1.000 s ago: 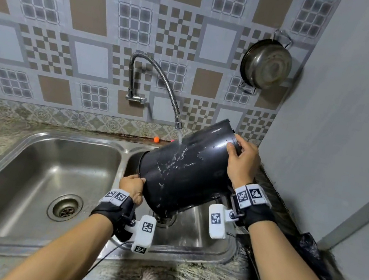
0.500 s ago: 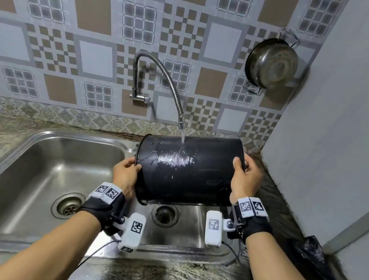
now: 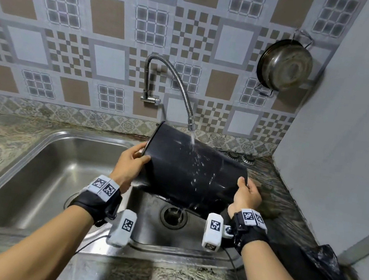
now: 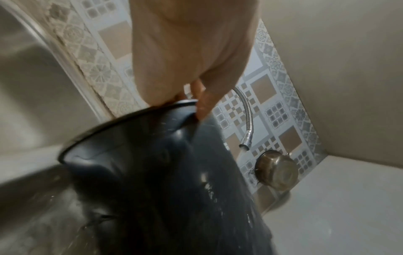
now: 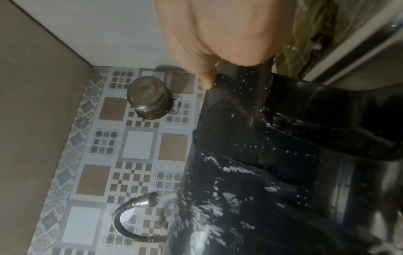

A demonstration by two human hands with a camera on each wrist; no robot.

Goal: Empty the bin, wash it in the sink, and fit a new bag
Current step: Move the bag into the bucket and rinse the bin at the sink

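Note:
A black plastic bin (image 3: 187, 176) lies on its side over the right basin of the steel sink (image 3: 59, 169), its open end up and to the left. Water from the flexible tap (image 3: 190, 124) runs onto its wet outer wall (image 5: 240, 198). My left hand (image 3: 131, 163) grips the bin's rim (image 4: 122, 124), thumb on the outside, fingers curled inside. My right hand (image 3: 246, 194) holds the base end, lower to the right, with the fingertips (image 5: 207, 82) curled over the base edge (image 5: 240, 86).
A steel pan (image 3: 284, 65) hangs on the tiled wall at the upper right. A black plastic bag (image 3: 316, 274) lies on the marbled counter to the right, by the grey side wall. The left basin holds nothing. Two small metal rings (image 3: 247, 159) sit behind the bin.
The bin tilted the other way: its open left end rose and its base end dropped from high right. My left hand went up, my right hand came down. Water keeps running on it.

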